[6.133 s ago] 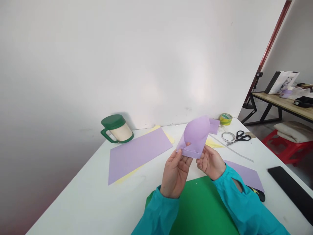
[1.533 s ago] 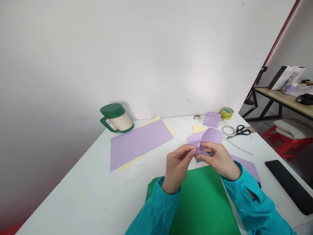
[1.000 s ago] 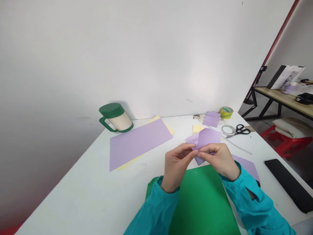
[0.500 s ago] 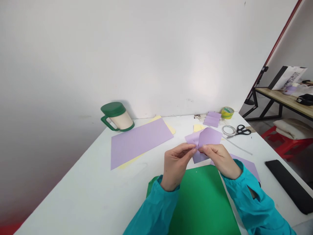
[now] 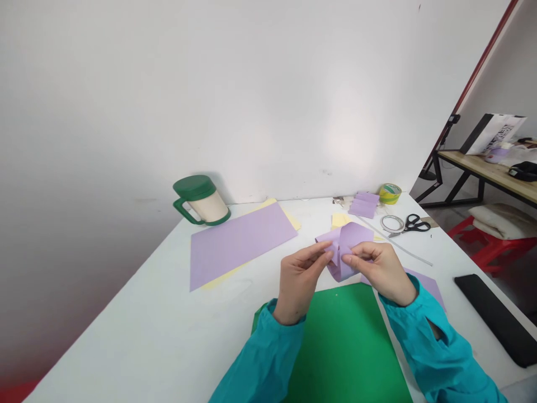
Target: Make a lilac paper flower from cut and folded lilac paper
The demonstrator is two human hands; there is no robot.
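The left hand (image 5: 300, 280) and the right hand (image 5: 384, 270) both pinch the folded paper (image 5: 348, 243) between thumb and fingers. This paper is above the table (image 5: 146, 319), near the green sheet (image 5: 346, 341).

pale wall (image 5: 251, 101) behind a white table (image 5: 146, 324)

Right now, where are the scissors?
In the head view, the scissors lie on the right side of the table, beside the silver ring and in front of the tape.
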